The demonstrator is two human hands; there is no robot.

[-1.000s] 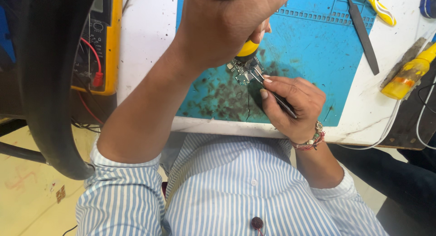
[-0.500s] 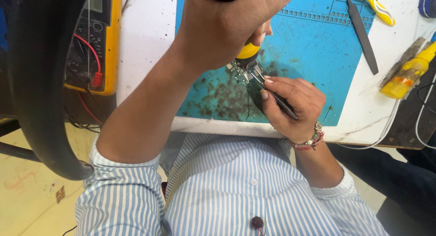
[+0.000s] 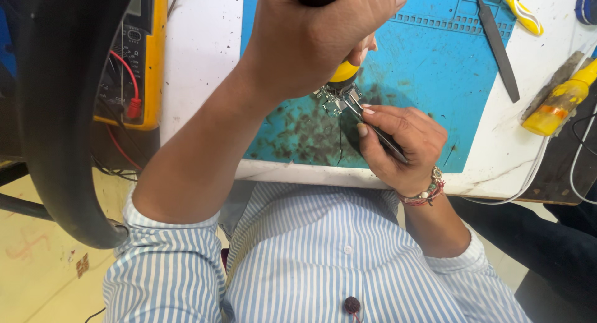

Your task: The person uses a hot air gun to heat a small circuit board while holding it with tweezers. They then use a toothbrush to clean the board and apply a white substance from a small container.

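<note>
My left hand [image 3: 317,34] is raised over the blue work mat [image 3: 429,62], gripping a tool with a dark handle and a yellow collar [image 3: 343,73] that points down at a small green circuit board [image 3: 333,99]. My right hand [image 3: 401,143] rests on the mat's near part and pinches dark tweezers [image 3: 379,136], whose tips touch the board. The mat around the board is stained dark.
A yellow multimeter [image 3: 146,55] with a red lead lies at the left. A thick black curved hose [image 3: 56,124] crosses the left side. A dark flat blade [image 3: 497,46], a yellow-handled tool [image 3: 521,13] and a yellow bottle [image 3: 556,102] lie at the right on the white table [image 3: 199,55].
</note>
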